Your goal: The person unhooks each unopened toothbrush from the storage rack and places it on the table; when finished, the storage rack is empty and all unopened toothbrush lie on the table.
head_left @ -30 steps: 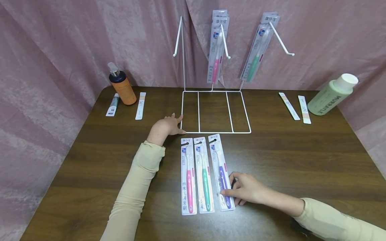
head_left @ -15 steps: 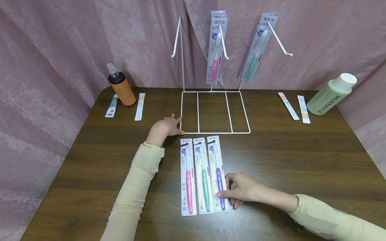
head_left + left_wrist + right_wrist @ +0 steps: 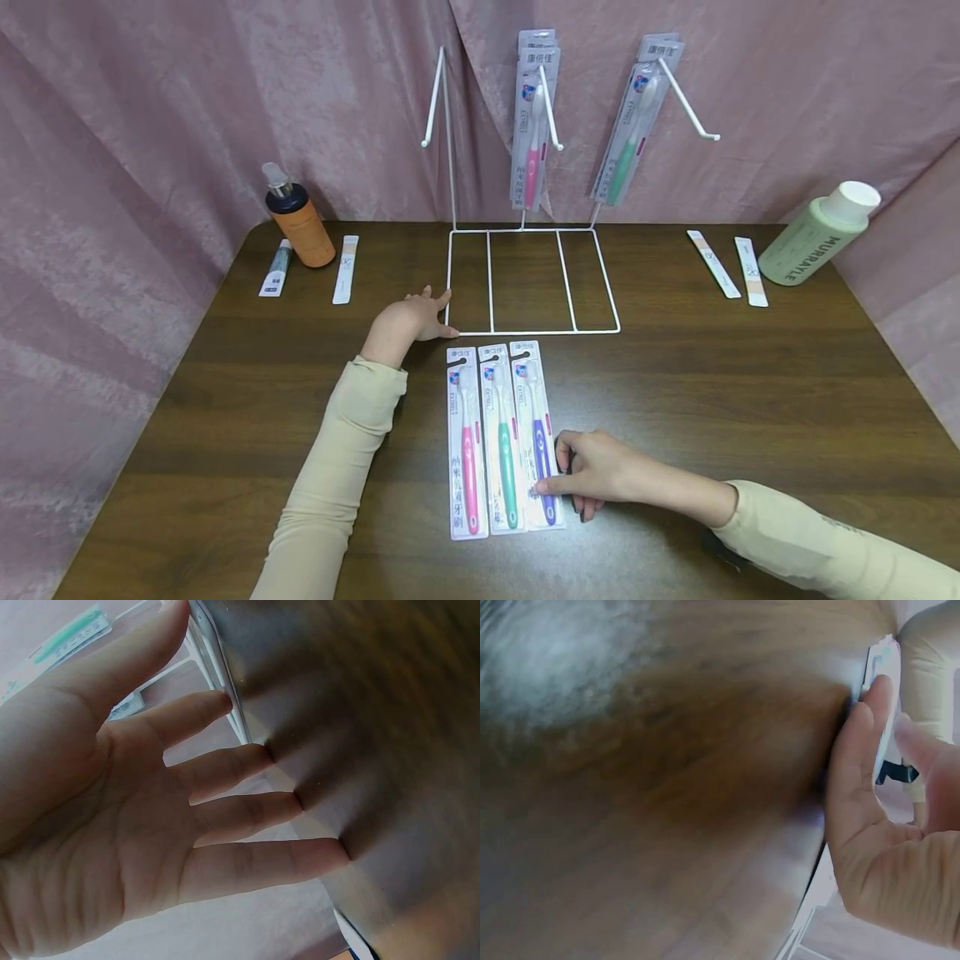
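Three carded toothbrush packs lie side by side on the brown table [image 3: 750,400]: pink [image 3: 465,442], green [image 3: 501,437] and purple [image 3: 534,425]. My right hand [image 3: 562,483] pinches the purple pack's lower right edge, thumb on top and fingers curled at its side; in the right wrist view the fingers [image 3: 855,750] lie along that pack's edge [image 3: 885,675]. My left hand [image 3: 420,317] rests flat on the table, fingertips touching the front left corner of the white wire rack [image 3: 532,332]. In the left wrist view the palm [image 3: 150,825] is spread with straight fingers beside the rack wire [image 3: 225,682].
The rack's hooks carry pink packs [image 3: 531,125] and a green pack [image 3: 626,125]; the left hook [image 3: 431,108] is bare. An orange pump bottle [image 3: 300,221], a small tube [image 3: 275,267] and a strip [image 3: 345,268] stand back left. A green bottle [image 3: 817,233] and two strips [image 3: 712,262] are back right.
The right hand has slid the purple pack's lower end leftward, so it now lies straight against the green pack. The left hand has stayed at the rack corner.
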A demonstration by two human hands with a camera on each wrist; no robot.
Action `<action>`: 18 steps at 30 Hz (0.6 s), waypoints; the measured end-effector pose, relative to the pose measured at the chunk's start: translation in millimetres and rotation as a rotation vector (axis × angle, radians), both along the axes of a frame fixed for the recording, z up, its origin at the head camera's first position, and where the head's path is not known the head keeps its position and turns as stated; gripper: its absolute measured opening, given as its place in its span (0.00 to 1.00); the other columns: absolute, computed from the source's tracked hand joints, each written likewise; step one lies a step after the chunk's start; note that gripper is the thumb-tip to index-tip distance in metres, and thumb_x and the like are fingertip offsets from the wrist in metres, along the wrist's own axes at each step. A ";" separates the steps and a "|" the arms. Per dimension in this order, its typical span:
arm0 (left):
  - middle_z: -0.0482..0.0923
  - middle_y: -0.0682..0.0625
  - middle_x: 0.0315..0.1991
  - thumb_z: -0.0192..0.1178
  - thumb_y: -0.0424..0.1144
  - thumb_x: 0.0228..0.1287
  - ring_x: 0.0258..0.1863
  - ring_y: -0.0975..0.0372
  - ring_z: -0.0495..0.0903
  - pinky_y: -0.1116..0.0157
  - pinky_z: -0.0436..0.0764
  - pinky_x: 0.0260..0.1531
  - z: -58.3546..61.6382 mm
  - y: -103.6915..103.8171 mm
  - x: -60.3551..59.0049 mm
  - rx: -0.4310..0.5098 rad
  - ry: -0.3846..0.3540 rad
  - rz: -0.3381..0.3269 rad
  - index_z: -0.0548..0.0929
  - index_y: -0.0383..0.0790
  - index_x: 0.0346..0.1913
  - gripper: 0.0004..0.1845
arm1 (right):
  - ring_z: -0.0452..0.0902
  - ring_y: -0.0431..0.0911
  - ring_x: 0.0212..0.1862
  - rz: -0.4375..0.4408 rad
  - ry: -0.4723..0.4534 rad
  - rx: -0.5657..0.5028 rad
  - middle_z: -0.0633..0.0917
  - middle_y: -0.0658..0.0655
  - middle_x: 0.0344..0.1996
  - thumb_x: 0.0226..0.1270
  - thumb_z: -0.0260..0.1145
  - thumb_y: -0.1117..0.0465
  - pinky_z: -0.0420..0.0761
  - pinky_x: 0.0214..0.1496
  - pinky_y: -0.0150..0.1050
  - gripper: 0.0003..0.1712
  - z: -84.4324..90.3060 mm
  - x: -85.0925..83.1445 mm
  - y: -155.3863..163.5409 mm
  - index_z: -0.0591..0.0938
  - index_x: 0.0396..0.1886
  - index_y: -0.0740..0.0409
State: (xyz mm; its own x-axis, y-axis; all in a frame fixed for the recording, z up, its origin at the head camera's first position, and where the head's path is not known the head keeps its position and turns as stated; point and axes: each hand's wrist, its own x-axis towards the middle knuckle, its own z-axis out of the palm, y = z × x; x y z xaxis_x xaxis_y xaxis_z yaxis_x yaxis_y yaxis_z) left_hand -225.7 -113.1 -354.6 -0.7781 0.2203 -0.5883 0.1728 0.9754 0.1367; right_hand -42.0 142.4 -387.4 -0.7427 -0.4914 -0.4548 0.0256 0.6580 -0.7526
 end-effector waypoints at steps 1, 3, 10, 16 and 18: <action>0.35 0.36 0.74 0.51 0.57 0.66 0.70 0.39 0.42 0.42 0.52 0.65 0.2 -0.1 0.1 -0.001 -0.002 0.001 0.40 0.47 0.75 0.43 | 0.77 0.43 0.11 0.010 0.006 0.003 0.79 0.50 0.08 0.54 0.69 0.44 0.74 0.15 0.36 0.24 0.0 -0.4 0.3 0.70 0.27 0.57; 0.36 0.35 0.73 0.51 0.60 0.64 0.70 0.38 0.43 0.41 0.53 0.64 -3.3 -1.4 -2.0 0.003 0.006 -0.007 0.40 0.48 0.75 0.45 | 0.76 0.42 0.11 0.035 0.027 0.002 0.78 0.50 0.08 0.55 0.69 0.44 0.72 0.15 0.33 0.23 0.6 -2.1 1.8 0.70 0.27 0.56; 0.36 0.36 0.73 0.50 0.56 0.67 0.70 0.38 0.43 0.43 0.50 0.65 -2.9 -0.2 -1.6 0.001 -0.004 0.001 0.41 0.47 0.75 0.42 | 0.77 0.43 0.19 0.143 0.094 -0.107 0.79 0.51 0.20 0.61 0.65 0.49 0.76 0.21 0.32 0.15 6.3 -20.9 15.9 0.75 0.32 0.56; 0.36 0.34 0.73 0.50 0.56 0.67 0.69 0.37 0.44 0.43 0.51 0.65 0.7 0.2 1.3 -0.001 0.010 -0.012 0.41 0.45 0.74 0.42 | 0.78 0.37 0.27 0.072 0.346 -0.106 0.82 0.45 0.23 0.55 0.71 0.54 0.80 0.32 0.33 0.13 16.0 -49.9 22.3 0.79 0.34 0.56; 0.36 0.34 0.73 0.50 0.56 0.67 0.69 0.37 0.44 0.43 0.52 0.65 -0.2 0.2 0.1 -0.002 0.010 -0.016 0.41 0.45 0.74 0.43 | 0.79 0.38 0.29 0.012 0.390 -0.118 0.82 0.45 0.25 0.53 0.72 0.55 0.80 0.35 0.35 0.14 19.9 -61.4 23.4 0.79 0.34 0.57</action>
State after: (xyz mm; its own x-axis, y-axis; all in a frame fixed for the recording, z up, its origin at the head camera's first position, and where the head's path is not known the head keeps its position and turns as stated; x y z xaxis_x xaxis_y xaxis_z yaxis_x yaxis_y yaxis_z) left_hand -225.5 -112.9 -354.8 -0.7805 0.2313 -0.5807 0.1894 0.9729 0.1329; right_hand -103.4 165.8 -367.5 -0.8420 -0.5334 -0.0806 -0.2839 0.5651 -0.7746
